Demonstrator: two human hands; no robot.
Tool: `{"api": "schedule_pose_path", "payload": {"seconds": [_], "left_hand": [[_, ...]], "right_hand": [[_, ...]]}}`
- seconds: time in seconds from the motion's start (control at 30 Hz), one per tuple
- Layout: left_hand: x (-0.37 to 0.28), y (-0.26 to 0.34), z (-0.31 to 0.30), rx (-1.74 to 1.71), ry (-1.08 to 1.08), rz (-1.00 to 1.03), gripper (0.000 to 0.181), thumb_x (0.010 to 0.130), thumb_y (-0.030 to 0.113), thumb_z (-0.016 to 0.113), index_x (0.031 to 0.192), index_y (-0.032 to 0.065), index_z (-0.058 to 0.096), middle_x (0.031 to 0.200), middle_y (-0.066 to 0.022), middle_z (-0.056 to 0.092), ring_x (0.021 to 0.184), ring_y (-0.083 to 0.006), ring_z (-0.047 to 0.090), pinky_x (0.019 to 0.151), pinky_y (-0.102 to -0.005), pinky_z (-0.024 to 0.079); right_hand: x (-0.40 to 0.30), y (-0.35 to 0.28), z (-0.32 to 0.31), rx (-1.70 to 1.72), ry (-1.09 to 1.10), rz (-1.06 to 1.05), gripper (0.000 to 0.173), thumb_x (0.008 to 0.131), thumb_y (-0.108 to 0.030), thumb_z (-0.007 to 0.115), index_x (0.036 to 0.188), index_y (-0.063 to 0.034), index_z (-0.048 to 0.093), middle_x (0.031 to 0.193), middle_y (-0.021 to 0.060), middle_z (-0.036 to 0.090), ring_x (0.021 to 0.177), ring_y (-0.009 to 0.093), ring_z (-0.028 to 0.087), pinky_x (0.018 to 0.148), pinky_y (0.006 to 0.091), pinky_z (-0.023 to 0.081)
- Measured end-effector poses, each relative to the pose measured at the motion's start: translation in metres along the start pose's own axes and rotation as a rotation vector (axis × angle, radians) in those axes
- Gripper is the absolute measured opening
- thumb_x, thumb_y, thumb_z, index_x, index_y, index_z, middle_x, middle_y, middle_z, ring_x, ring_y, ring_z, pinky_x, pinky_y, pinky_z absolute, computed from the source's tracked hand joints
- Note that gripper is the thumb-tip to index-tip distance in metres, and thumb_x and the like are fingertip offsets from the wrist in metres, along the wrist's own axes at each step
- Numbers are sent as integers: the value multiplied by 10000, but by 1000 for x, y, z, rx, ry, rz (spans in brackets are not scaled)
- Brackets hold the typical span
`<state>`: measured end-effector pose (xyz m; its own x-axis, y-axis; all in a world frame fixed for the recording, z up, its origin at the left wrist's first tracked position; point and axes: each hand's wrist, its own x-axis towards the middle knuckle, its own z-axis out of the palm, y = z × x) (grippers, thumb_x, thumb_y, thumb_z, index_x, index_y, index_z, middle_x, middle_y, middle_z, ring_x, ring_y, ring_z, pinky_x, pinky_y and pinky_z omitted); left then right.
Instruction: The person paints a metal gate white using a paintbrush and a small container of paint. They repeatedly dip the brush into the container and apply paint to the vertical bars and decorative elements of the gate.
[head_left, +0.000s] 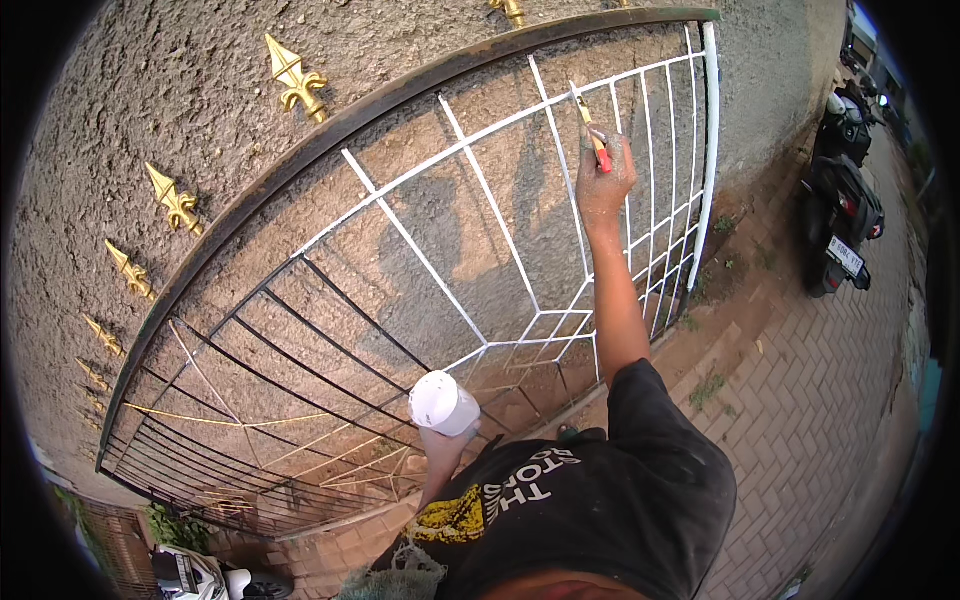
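My right hand grips a small paintbrush with a red-tipped handle, its bristles up at the white upper crossbar of a metal gate panel. My left hand holds a white plastic tub in front of the panel; its contents are hard to make out. White paint coats the panel's right part, including the thick end post. Towards the left the bars are black, with some thin gold strips among them. The curved top rail is dark.
Behind the panel rises a rough cement wall. Gold spearhead finials stand along the top rail. A black motorcycle is parked at right on herringbone paving. Part of another motorcycle shows at lower left.
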<state>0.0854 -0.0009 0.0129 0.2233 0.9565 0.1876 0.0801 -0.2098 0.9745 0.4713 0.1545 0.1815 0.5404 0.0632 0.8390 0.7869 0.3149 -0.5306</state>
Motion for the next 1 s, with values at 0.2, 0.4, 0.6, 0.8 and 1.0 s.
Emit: {"api": "schedule_pose_path", "payload": {"seconds": [0.2,0.4,0.6,0.8,1.0], "left_hand": [[0,-9,2,-1,12,18,870,621,154,905,1332,20,421,1223,-101,553,1120,-214,563,982,-373,452],[2,-10,6,20,-34,-10,899,614,167,904,1340,19,395,1224,-102,546,1123,-218,560,983,-376,451],[3,-24,9,33,-43,-2,904,604,188,917,1328,14,405,1228,-109,547,1119,-221,560,980,-375,450],[0,-15,8,34,-17,-4,947,605,211,924,1354,9,381,1240,-111,553,1136,-227,558,996,-381,441],[-1,3,1,-27,-57,-65,913,628,192,910,1352,-7,390,1252,-117,565,1158,-223,560,1011,-376,436]], "right_hand": [[-34,-32,-7,150,-318,-147,327,724,120,620,1015,-21,668,998,166,661,949,333,664,844,400,519],[-14,-8,-4,-51,-231,-200,321,734,46,671,1039,-53,666,1017,122,659,923,316,647,794,381,521],[-43,-36,-12,235,-216,59,174,794,-24,721,950,34,670,857,139,684,814,245,671,755,315,508],[-15,26,17,465,46,516,167,899,-159,716,967,-13,669,725,2,598,569,56,478,499,231,348],[-14,51,4,352,349,340,157,910,-150,705,964,-14,648,709,2,592,509,37,436,437,217,316]]}}
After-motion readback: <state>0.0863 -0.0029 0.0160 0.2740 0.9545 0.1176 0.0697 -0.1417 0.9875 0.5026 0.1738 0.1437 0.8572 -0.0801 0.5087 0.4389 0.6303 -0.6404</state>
